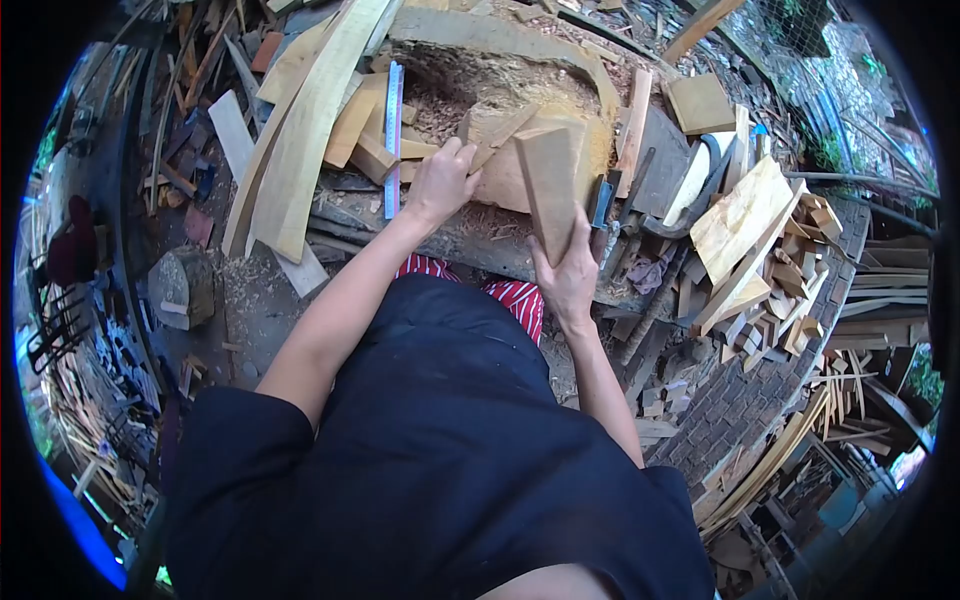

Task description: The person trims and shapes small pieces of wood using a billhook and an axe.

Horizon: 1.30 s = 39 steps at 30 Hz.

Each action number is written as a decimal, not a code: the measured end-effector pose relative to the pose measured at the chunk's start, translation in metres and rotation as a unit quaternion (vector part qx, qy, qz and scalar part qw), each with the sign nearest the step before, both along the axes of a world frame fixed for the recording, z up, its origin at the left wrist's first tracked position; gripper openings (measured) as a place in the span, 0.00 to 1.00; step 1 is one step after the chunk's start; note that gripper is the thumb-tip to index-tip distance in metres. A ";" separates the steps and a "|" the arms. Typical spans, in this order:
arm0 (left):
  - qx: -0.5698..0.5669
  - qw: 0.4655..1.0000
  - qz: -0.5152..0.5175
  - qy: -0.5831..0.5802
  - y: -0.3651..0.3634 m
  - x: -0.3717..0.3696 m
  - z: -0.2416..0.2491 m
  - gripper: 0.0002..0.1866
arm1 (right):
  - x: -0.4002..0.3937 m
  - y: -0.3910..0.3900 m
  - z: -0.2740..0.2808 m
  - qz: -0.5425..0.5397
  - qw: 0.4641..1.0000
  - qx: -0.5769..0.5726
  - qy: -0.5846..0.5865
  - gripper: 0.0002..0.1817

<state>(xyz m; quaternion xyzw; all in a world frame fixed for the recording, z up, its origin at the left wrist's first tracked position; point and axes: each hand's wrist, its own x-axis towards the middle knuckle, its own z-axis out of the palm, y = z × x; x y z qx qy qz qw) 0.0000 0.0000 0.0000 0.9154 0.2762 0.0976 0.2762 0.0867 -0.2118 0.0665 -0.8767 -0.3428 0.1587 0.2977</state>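
Note:
My left hand point(440, 185) is closed round the near end of a thin flat wooden strip point(505, 133), which slants up and to the right. In my right hand point(568, 268) is a thick, wedge-shaped wooden block point(553, 175), gripped near its lower end and standing tilted. Both pieces are over a large, hollowed wooden stump point(500, 190), whose rough cavity is strewn with chips. A blue-white ruler point(393, 140) lies just left of my left hand. Close to the right hand is a dark blue metal piece point(603, 200) at the stump's edge.
Long pale boards point(320, 140) lean at the left beside shorter offcuts point(355, 120). On the right, a broad board point(745, 220) rests on a pile of cut wood pieces point(800, 270). A round-topped wood block point(183, 285) stands on the ground at left. Brick paving point(720, 430) shows at lower right.

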 end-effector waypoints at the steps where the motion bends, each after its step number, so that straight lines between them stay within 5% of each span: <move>1: 0.005 1.000 0.004 -0.001 -0.004 0.000 -0.001 0.20 | 0.000 -0.001 0.008 -0.006 0.999 0.046 -0.017 0.44; 3: 0.046 0.999 0.002 -0.003 0.025 -0.005 -0.003 0.20 | -0.008 0.024 -0.004 -0.020 0.991 0.126 -0.036 0.43; 6: 0.034 0.999 -0.003 -0.016 0.019 -0.001 -0.003 0.19 | -0.004 0.016 -0.006 0.001 1.000 0.021 -0.014 0.42; 12: -0.147 0.989 -0.023 -0.025 0.017 -0.011 -0.015 0.23 | -0.015 -0.017 -0.021 -0.031 0.999 -0.032 0.028 0.42; 16: -0.166 0.982 -0.029 -0.090 0.014 -0.010 -0.023 0.24 | -0.009 -0.025 -0.020 -0.010 0.999 -0.047 0.003 0.42; 21: -0.284 0.959 0.009 -0.002 0.022 -0.010 -0.019 0.23 | -0.008 -0.022 -0.019 0.009 0.999 -0.033 -0.003 0.44; 28: -0.259 0.965 0.030 -0.005 0.007 -0.011 -0.015 0.20 | -0.005 -0.005 -0.009 0.024 0.999 0.030 -0.027 0.44; 30: -0.099 0.994 0.016 -0.046 0.000 -0.008 -0.009 0.19 | -0.007 0.000 0.003 0.011 0.997 0.067 -0.034 0.44; 39: 0.011 1.000 -0.005 -0.006 0.007 -0.011 0.013 0.17 | -0.014 -0.028 -0.006 0.003 1.000 -0.023 0.007 0.41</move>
